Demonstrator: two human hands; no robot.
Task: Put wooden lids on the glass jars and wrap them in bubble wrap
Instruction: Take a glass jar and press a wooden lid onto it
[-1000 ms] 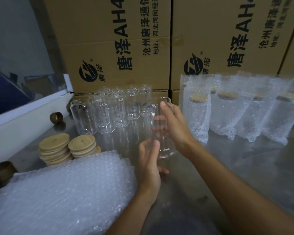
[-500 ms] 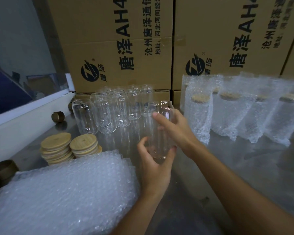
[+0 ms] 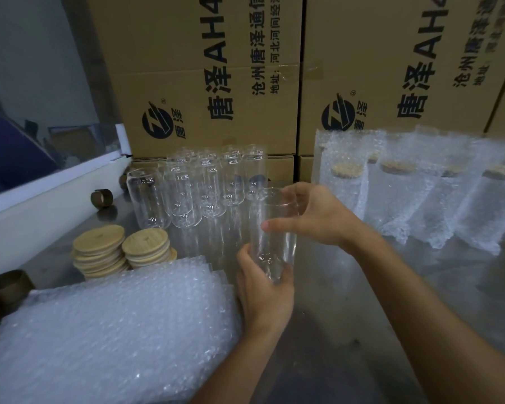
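A clear glass jar (image 3: pixel 274 228) without a lid is held upright above the metal table. My left hand (image 3: pixel 264 290) grips its base from below. My right hand (image 3: pixel 312 214) holds its upper part, thumb across the front and fingers round the rim. Two stacks of round wooden lids (image 3: pixel 120 250) lie to the left. A thick pile of bubble wrap sheets (image 3: pixel 108 330) covers the near left. Several bare jars (image 3: pixel 193 188) stand in a cluster behind the held one.
Several lidded jars in bubble wrap (image 3: pixel 414 188) stand in a row at the right. Printed cardboard boxes (image 3: pixel 245 74) wall off the back. A white ledge (image 3: pixel 50 196) runs along the left, with brown tape rolls (image 3: pixel 102 198) beside it.
The jar has come toward me and lower, away from the cluster. My left hand moved from beside it to gripping its base; my right hand stayed on the upper part.
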